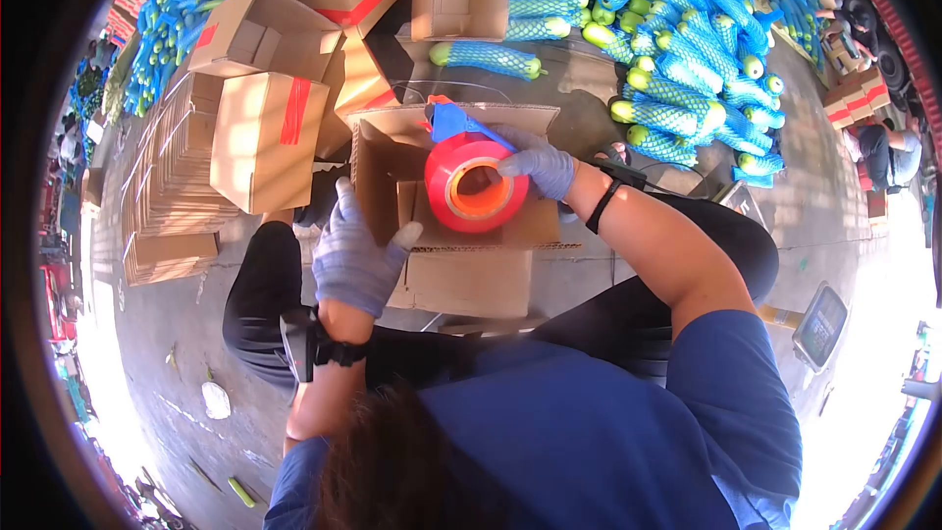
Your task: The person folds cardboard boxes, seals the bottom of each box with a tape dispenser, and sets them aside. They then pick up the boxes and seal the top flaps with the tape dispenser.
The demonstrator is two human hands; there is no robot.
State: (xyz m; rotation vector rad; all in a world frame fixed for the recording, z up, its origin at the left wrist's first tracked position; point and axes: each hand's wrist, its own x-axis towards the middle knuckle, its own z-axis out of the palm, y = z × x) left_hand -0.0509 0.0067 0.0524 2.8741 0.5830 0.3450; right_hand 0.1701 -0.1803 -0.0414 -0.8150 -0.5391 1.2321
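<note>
My right hand [545, 165], in a pale glove, grips a blue tape dispenser [454, 122] that carries a thick roll of red tape [444, 198] with an orange core. The dispenser is over an open cardboard box [378, 152] that stands between my legs, its inside partly covered by the roll. My left hand [358, 253], also gloved, is at the box's left front corner, its fingers stretched upward and the thumb spread apart toward the near edge. Nothing shows in its grasp.
Several open boxes [267, 142] with red tape stand ahead on the left, beside stacked flat cardboard [172, 162]. Long green vegetables in blue net sleeves [687, 79] are piled ahead right. A grey device with a screen [821, 327] is at the right; people crouch farther off.
</note>
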